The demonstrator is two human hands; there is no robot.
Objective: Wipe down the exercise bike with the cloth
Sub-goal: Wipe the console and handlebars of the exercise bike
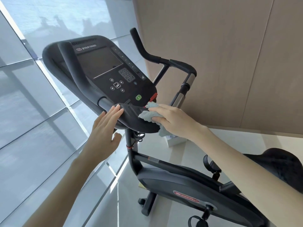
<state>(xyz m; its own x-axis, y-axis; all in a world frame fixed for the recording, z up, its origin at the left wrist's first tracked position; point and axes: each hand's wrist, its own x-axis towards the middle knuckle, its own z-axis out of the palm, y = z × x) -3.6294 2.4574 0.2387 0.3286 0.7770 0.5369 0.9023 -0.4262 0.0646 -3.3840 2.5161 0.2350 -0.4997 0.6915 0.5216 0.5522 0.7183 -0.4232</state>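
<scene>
My right hand [170, 118] bunches the cloth [150, 114] in a closed grip against the exercise bike [164, 179] console's near lip. My left hand [105, 128] rests flat, fingers spread, beside it.

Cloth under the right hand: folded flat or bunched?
Bunched. The cloth is crumpled under the right hand, with ragged edges sticking out above, left and below.
</scene>
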